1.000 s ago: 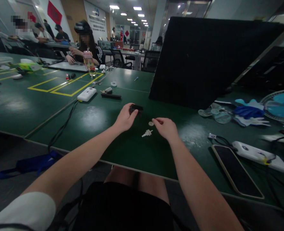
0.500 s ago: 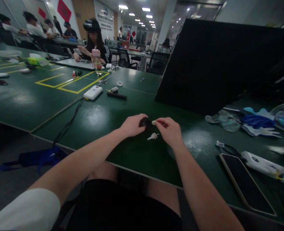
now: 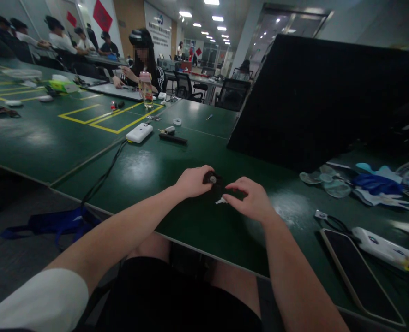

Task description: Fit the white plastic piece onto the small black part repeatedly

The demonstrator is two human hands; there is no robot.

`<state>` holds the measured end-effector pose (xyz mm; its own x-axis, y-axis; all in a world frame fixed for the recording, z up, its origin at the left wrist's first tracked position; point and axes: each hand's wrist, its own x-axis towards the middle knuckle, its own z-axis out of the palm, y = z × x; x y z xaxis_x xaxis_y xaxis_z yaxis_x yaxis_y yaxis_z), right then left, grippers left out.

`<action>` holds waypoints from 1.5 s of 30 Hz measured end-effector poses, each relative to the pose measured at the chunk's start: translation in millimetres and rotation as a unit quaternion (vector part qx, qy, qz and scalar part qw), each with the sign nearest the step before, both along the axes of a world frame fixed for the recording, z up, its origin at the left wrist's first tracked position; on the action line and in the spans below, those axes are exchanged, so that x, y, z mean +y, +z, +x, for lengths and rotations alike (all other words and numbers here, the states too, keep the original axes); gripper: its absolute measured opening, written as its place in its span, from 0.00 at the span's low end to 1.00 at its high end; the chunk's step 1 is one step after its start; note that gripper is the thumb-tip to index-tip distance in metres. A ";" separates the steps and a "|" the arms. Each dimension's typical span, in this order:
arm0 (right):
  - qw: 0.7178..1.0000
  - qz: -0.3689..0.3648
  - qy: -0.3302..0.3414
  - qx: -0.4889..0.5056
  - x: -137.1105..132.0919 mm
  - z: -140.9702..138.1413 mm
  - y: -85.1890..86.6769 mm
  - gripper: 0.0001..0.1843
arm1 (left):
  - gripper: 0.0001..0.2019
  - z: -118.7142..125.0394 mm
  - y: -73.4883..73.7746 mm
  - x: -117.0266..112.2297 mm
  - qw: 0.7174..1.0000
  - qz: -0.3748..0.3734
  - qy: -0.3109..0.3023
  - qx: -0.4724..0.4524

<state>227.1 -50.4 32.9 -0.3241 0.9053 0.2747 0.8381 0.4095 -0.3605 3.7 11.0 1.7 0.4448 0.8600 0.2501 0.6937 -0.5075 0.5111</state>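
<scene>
My left hand [image 3: 195, 181] is closed around a small black part [image 3: 217, 180] just above the green tabletop. A round, lighter piece [image 3: 213, 179] shows in the side of that black part. To its right, my right hand [image 3: 249, 198] has thumb and fingers apart, with nothing visible between them. Close to its thumb lies a small white plastic piece [image 3: 220, 201] with a narrow tip, partly covered by the hand; whether the thumb touches it I cannot tell.
A large black panel [image 3: 315, 101] leans at the back right. A phone [image 3: 362, 276], a white power bank [image 3: 384, 246] and clear fan blades [image 3: 329, 180] lie right. Farther back are another white power bank [image 3: 140, 133], a black bar [image 3: 173, 138] and a co-worker [image 3: 144, 64] behind a bottle [image 3: 146, 90].
The small pale piece in my right fingers has left them, and a round piece now shows in the black part. My right hand has opened and lowered over the white plastic piece.
</scene>
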 end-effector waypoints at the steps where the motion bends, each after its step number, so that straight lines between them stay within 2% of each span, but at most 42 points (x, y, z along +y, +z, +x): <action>1: 0.999 -0.017 0.016 -0.032 -1.6 -1.8 0.0 0.15 | 0.22 -0.7 -0.2 0.7 1.000 0.002 0.008 0.002; 4: 0.992 -0.054 0.005 -0.112 -2.0 -11.2 -4.8 0.11 | 0.22 -2.4 -1.6 2.5 1.000 0.008 0.020 0.007; 8: 0.984 -0.071 -0.066 -0.146 3.2 -14.0 -10.5 0.10 | 0.22 -3.9 -3.0 2.9 1.000 0.002 0.011 -0.001; 13: 0.977 -0.089 -0.155 -0.113 8.9 -5.4 -11.6 0.13 | 0.22 -4.2 -2.1 0.7 1.000 -0.004 -0.012 -0.012; 17: 0.971 -0.133 -0.188 -0.066 11.0 -3.5 -14.3 0.13 | 0.23 -3.5 -1.0 -1.2 1.000 -0.014 -0.015 -0.016; 20: 0.970 -0.147 -0.192 -0.004 10.6 -2.3 -15.5 0.10 | 0.23 -2.9 -0.7 -2.0 0.999 -0.015 -0.022 -0.021; 25: 0.972 -0.062 -0.174 0.148 7.0 -3.3 -15.2 0.11 | 0.23 -1.5 -0.9 -2.7 1.000 -0.012 -0.022 -0.016; 28: 0.966 -0.042 -0.143 0.212 5.7 -7.5 -17.5 0.13 | 0.23 -0.9 -1.0 -2.8 1.000 -0.009 -0.025 -0.008; 34: 0.980 -0.066 -0.107 0.152 8.8 -11.0 -25.1 0.13 | 0.24 -0.9 -2.6 -2.1 1.000 -0.009 -0.027 -0.013; 38: 0.988 -0.054 -0.103 0.104 10.2 -9.7 -25.7 0.13 | 0.25 -0.7 -3.6 -0.9 0.999 -0.019 -0.023 -0.012; 42: 0.985 -0.054 -0.130 0.103 9.9 -9.4 -25.4 0.19 | 0.25 -1.2 -4.0 0.9 0.999 -0.019 -0.022 -0.015; 45: 0.984 -0.041 -0.121 0.123 9.4 -9.5 -25.6 0.23 | 0.25 -1.9 -4.2 1.9 0.999 -0.023 -0.017 -0.015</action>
<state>217.7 -41.0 7.3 -0.0290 0.9699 0.2416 0.7909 0.1701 -0.5879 1.8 12.9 -2.5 0.4660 0.8558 0.2245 0.6609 -0.5054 0.5548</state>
